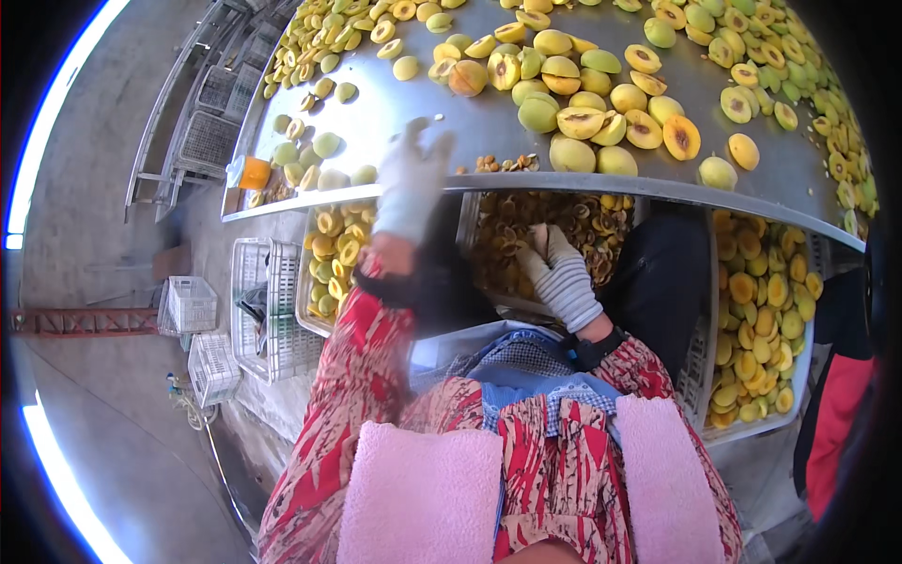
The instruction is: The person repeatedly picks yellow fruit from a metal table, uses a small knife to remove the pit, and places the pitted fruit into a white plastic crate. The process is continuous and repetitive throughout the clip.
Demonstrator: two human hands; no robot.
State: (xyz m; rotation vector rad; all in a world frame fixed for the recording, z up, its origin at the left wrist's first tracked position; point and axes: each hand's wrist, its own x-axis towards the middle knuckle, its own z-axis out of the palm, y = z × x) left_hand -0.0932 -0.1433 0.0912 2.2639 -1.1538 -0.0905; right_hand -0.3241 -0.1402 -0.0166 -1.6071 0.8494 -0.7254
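My left hand point(416, 173), in a white knit glove and blurred, is over the front edge of the metal table point(493, 134). Its thumb and fingers are apart, and I see nothing between them. A small pale bit point(439, 117) lies on the metal just beyond its fingertips. Lower down, my right hand point(561, 268), gloved too, is over a crate of brown pits and fruit scraps point(588, 225) below the table edge. Its fingers are bent together; whether they hold anything is hidden. Yellow-green halved stone fruit point(579, 123) is heaped on the table ahead, near a small pile of pits point(506, 163).
Crates of fruit halves stand at left point(335, 247) and right point(761, 317) below the table. An orange container point(250, 173) lies near the table's left corner. White plastic crates point(264, 310) stand on the floor at left. Another person's red-and-black trouser leg point(835, 416) shows at right.
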